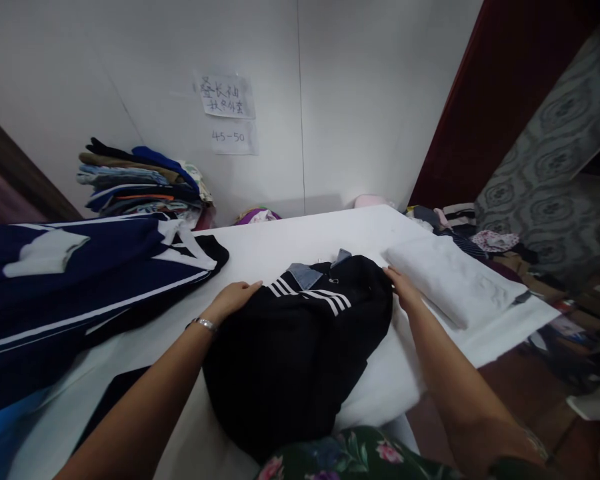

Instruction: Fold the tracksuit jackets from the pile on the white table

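A black sweatshirt with a blue denim collar, white chest stripes and a small zip pull lies spread before me, its lower part hanging toward my body. At its left shoulder in the view, my left hand pinches the fabric between thumb and fingers; a metal band circles that wrist. The opposite shoulder is held by my right hand, with fingertips at the cloth's edge. Most of the garment rests on the white table, and its sleeves are hard to tell apart from its body.
Navy clothing with white stripes lies at left, below a stack of folded clothes. A white wrapped bundle lies right of my right hand. Heaped clothes lie beyond the table's right edge. Handwritten paper signs hang on the wall.
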Available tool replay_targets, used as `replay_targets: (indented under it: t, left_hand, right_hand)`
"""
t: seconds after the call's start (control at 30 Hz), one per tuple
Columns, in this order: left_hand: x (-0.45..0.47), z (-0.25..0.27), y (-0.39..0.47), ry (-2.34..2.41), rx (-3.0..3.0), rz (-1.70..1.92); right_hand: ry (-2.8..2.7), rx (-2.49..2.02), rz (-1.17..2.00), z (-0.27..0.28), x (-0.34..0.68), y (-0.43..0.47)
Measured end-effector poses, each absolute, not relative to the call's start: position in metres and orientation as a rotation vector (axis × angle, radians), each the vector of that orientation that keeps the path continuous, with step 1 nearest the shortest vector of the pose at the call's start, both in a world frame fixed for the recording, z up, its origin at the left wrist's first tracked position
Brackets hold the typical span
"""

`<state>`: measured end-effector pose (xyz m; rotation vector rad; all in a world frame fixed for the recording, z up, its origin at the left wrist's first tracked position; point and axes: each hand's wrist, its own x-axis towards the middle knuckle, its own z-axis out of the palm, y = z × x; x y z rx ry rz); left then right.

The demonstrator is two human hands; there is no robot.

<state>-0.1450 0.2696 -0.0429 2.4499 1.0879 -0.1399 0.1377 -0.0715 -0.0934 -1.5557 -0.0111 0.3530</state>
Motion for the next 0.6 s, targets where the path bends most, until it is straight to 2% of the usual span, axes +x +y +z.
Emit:
replay_targets:
  t: [0.2, 0.3, 0.43, 0.6]
  left_hand:
    - [-0.098, -0.048, 0.265, 1.059, 2.515, -0.238]
    - [-0.087, -0.050, 0.255, 1.030, 2.507, -0.213]
    - [-0.093, -0.030, 0.253, 0.992, 2.498, 0.016]
    - [-0.106, 0.041, 0.266, 0.924, 2.500, 0.471]
  right_hand:
    - [-0.275, -2.098, 0.599, -0.059, 0.168, -0.043]
    - [-0.354, -2.178, 0.615, -0.051, 0.170, -0.035]
    - [-0.437, -2.108, 0.536, -0.032, 0.167, -0.039]
    - [-0.494, -1.910, 0.377, 0.019, 0.172, -0.057]
